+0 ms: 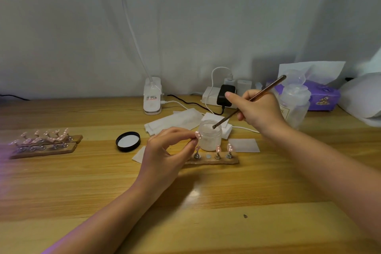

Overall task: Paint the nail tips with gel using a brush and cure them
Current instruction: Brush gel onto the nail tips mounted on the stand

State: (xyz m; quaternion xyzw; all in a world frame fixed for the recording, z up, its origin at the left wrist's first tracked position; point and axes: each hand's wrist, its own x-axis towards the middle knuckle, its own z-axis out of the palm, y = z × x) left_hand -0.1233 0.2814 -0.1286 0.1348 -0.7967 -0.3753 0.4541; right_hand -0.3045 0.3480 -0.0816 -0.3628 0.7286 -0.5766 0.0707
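Hands meet over a pale wooden worktop [206, 222]: the right hand [259, 109] grips a slim copper-brown brush [249, 101] whose tip dips into a small frosted glass gel jar [209, 138], while the left hand [167, 150] pinches a pink nail tip with white dots [198, 134] just beside the jar. Three more pink tips stand on a wooden strip holder [214, 161] in front of the jar; the round black lid [128, 141] lies to the left

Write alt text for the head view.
The right hand dips a brush into an open jar while the left hand pinches a pink nail tip. Three more tips stand on a wooden strip on the table.
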